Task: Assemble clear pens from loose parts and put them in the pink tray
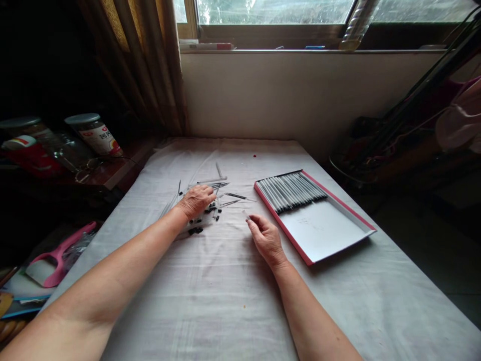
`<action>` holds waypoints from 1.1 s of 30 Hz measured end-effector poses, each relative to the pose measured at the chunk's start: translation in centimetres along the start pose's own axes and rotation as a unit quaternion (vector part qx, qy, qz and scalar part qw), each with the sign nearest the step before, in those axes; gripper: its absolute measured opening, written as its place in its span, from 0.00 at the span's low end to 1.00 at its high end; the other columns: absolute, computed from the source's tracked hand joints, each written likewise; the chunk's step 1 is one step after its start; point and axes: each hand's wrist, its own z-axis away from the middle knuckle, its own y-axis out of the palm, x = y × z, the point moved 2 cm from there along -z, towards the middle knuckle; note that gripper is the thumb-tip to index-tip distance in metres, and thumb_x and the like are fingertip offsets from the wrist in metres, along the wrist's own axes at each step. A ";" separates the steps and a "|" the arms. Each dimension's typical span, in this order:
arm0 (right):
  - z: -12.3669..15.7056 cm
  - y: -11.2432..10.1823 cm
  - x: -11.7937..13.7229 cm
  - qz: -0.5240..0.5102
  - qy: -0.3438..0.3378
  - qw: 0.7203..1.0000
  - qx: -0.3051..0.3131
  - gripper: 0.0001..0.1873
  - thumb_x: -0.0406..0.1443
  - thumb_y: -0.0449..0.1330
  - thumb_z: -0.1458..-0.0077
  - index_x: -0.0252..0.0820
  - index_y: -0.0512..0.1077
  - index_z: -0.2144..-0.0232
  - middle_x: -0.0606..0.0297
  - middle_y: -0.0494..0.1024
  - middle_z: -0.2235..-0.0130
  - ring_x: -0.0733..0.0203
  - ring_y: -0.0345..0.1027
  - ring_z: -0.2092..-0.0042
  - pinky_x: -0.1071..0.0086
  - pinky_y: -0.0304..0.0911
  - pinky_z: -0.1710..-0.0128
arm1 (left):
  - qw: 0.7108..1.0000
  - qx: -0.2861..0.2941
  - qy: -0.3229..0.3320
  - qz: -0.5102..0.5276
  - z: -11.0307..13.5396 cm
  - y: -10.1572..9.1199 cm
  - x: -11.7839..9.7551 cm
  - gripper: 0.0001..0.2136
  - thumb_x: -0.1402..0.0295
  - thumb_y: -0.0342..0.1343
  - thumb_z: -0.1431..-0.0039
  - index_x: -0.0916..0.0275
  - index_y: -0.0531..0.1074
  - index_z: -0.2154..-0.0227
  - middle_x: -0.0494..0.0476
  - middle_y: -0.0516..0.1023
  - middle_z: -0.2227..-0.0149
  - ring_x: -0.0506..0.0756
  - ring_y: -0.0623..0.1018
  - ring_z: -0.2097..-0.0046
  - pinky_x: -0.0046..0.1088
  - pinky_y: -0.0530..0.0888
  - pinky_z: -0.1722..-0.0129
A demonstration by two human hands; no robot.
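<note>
My left hand (198, 200) reaches into a loose pile of pen parts, its fingers curled down; what they pinch is hidden. Around it lie clear pen barrels (212, 179), dark thin refills (235, 195) and small black-ended caps (196, 230). Nearer the middle of the table, my right hand (266, 238) is closed, thumb against fingers, on a small clear pen cap (246, 215). To the right of that hand sits a shallow red-edged box lid (325, 240). Assembled pens (291, 191) lie side by side in its far half, dark ends toward me.
A pale cloth covers the table (210, 301). A small red bit (254, 156) lies near its far edge. Lidded jars (93, 133) stand on a dark side shelf at left, above a pink-handled object (62, 255). A wall and window sill (285, 51) close off the back.
</note>
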 end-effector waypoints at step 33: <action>1.5 1.4 3.3 0.059 -0.103 0.988 0.103 0.11 0.36 0.54 0.41 0.46 0.75 0.60 0.59 0.79 0.62 0.57 0.73 0.60 0.65 0.68 0.57 | 0.617 -0.248 -0.353 0.658 6.2 -1.3 -9.5 0.14 0.56 0.57 0.45 0.60 0.65 0.65 0.52 0.75 0.64 0.50 0.79 0.65 0.27 0.77 0.67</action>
